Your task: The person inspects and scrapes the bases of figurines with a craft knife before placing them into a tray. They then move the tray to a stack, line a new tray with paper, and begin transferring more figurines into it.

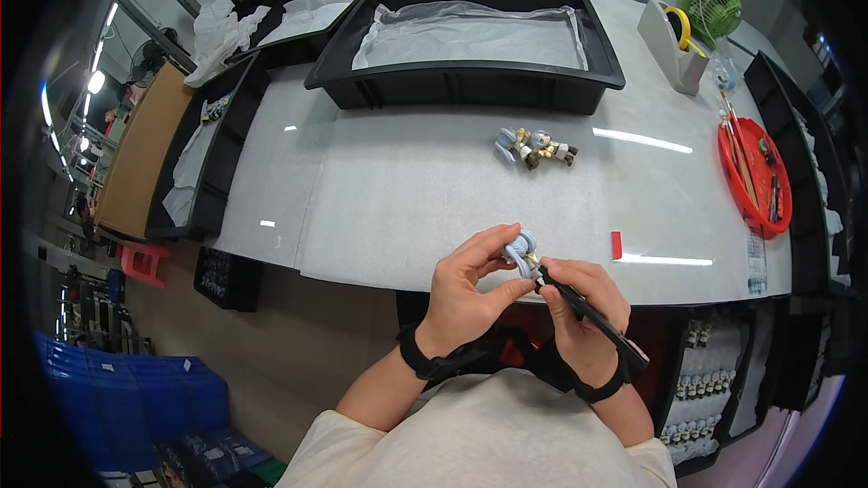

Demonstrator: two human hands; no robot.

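Note:
Over the near edge of the table, my left hand [463,298] pinches a small figurine [520,248] with light blue hair between thumb and fingers. My right hand [586,307] is closed around a black pen-shaped tool [604,327], which slants across the palm. Its front end points at the lower part of the figurine; my fingers hide the tip, so I cannot tell if it touches. Farther off on the white tabletop [407,181] lie two similar figurines, one with blue hair [508,145] and one beside it [553,148].
A large black tray [470,86] lined with white sheet stands at the back. To the right are a red dish [755,208] with brushes, a white holder [667,45] with yellow-handled scissors, and a green fan [710,0]. Another black tray [217,181] sits left; figurines fill a tray [705,389] below the table.

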